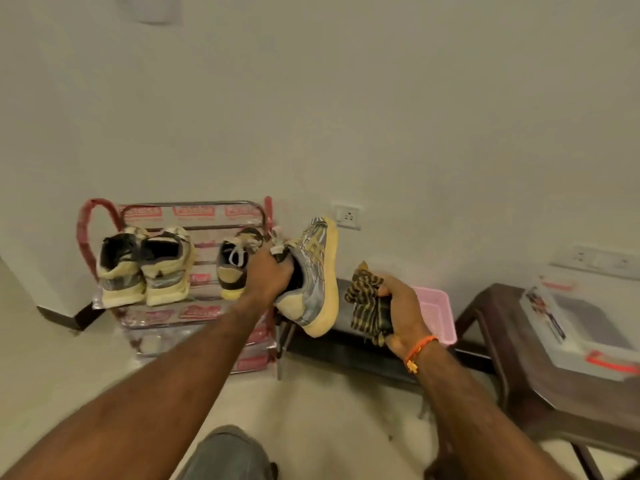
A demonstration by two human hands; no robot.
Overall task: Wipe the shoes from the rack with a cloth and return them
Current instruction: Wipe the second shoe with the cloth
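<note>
Three shoes sit on the rack, left of the stool.

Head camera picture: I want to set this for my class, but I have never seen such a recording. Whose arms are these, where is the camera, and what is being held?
There is no machine here. A person wears a camera on the head, looking forward and down, so both arms reach in from the bottom of the picture.

The left hand grips a grey and yellow shoe by its opening, sole turned to the right. The right hand holds a bunched checked cloth, apart from the shoe.

Behind stands a red shoe rack by the wall, with three more shoes on its upper shelf: a pair and a single shoe. To the right are a pink basket and a brown table.
</note>
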